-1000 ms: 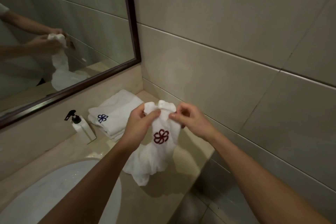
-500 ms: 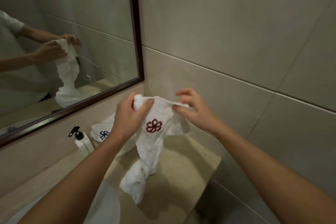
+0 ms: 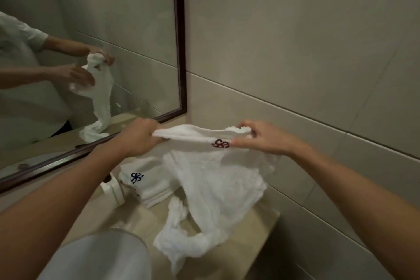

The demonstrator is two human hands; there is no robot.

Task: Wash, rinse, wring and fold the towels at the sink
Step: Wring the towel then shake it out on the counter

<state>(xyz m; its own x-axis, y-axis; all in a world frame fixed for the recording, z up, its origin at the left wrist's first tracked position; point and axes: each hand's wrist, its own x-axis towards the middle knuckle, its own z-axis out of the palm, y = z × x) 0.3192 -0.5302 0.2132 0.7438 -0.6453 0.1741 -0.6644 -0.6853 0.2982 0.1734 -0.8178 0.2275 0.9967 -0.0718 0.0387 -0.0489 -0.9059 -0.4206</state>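
I hold a wrinkled white towel with a dark red flower emblem stretched out above the counter. My left hand grips its top edge at the left. My right hand pinches the top edge at the right, beside the emblem. The towel hangs down and its twisted lower end trails onto the beige counter. Behind it lies a folded white towel with a dark blue flower emblem. The white sink basin shows at the lower left.
A white soap dispenser stands on the counter just left of the folded towel. A dark-framed mirror hangs on the left wall. Beige tiled wall closes off the right side, and the counter ends at the right.
My hands have moved apart and spread the towel's top edge wide. The bunched towel has opened out into a hanging sheet.
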